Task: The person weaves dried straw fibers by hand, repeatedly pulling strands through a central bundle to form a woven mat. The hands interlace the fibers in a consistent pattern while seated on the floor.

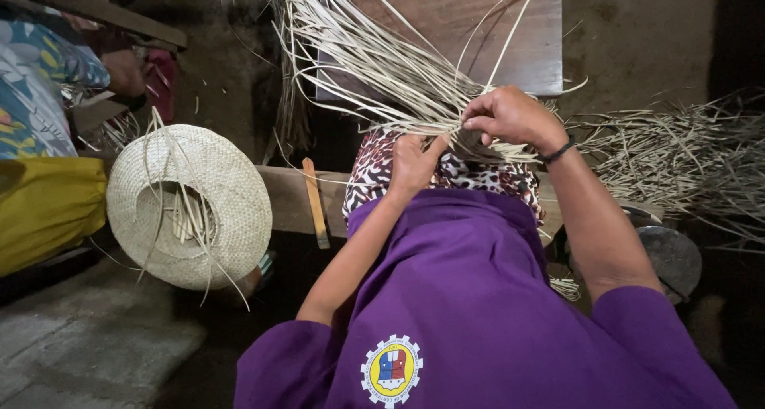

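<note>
Looking down from the head camera: dark earthen floor (637,34) fills most of the view, with a paler concrete patch at lower left. The wearer's purple shirt (478,313) takes up the lower middle, a round badge on it, a spotted animal-print cloth (374,174) over the lap above it. A dark wooden board (478,26) lies at top centre, partly under the straw.

A big fan of pale straw strips (374,66) spreads from top centre down to the lap, loose ends running up and left; the strands converge at the hands, on the lap just in front of the board. A second heap of duller, greyish straw (685,162) lies on the floor at right, well apart from the hands.

At left a woven straw hat (191,206), unfinished, sits crown-down with loose strips sticking out of it, near another person in a patterned top (36,90) and yellow cloth (48,206); that person's hand is partly visible at top left. A narrow wooden stick (315,202) lies between hat and lap. A round dark metal object (673,257) sits at lower right.

Right hand (514,118): fingers curled together, thumb and fingertips pinching a few straw strips where they converge; black band on the wrist. Left hand (414,166): just below and left, touching the straw bundle, thumb raised against the strips, other fingers folded under so cannot tell their grip fully.
</note>
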